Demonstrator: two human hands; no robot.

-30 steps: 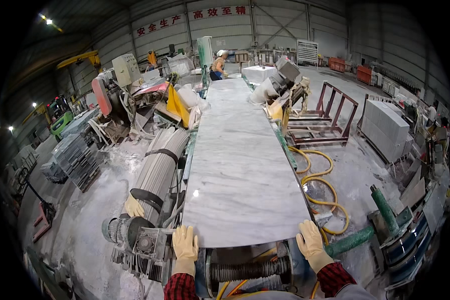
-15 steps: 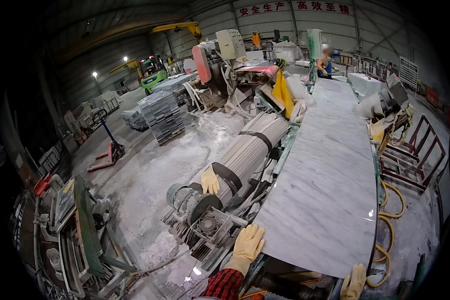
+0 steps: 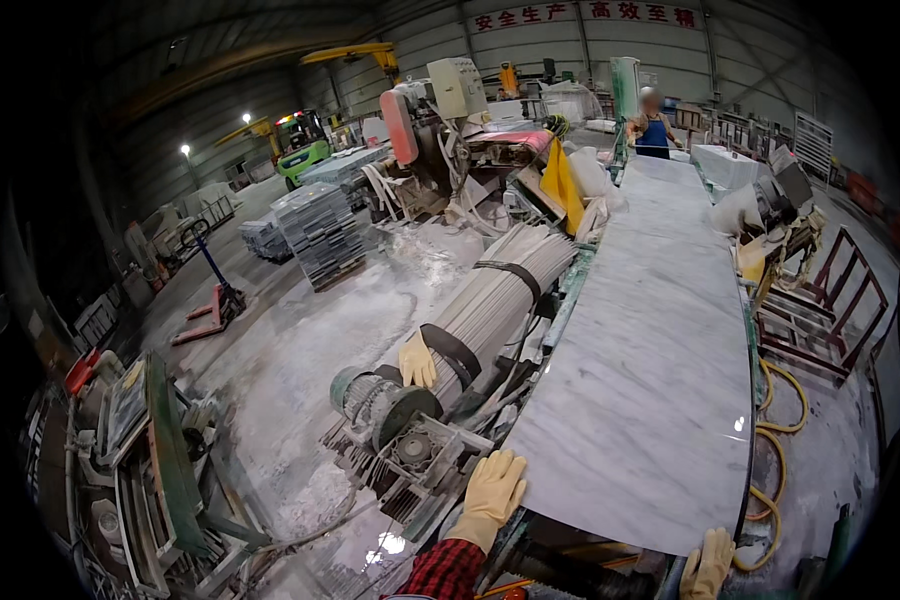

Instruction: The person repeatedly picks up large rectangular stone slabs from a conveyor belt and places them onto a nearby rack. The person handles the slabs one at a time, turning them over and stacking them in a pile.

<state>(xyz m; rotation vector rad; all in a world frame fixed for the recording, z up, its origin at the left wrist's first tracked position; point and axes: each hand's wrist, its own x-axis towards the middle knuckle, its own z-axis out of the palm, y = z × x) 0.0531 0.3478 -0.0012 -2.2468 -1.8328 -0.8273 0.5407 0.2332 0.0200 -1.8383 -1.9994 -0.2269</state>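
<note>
Left hand (image 3: 492, 490), long grey-veined slab (image 3: 640, 340), right hand (image 3: 708, 567).
A loose glove (image 3: 417, 360) rests between a motor (image 3: 375, 405) and a strapped bundle of strips (image 3: 510, 290); the gloved left hand lies open, fingers extended, at the slab's near left corner; the slab runs away towards a person (image 3: 654, 135) in a blue apron; the gloved right hand, open with straight fingers, meets the near right corner, beside a yellow hose (image 3: 793, 428).

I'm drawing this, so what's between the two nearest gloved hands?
In the head view, the near end of the grey-white slab lies between the left hand and right hand.
</note>
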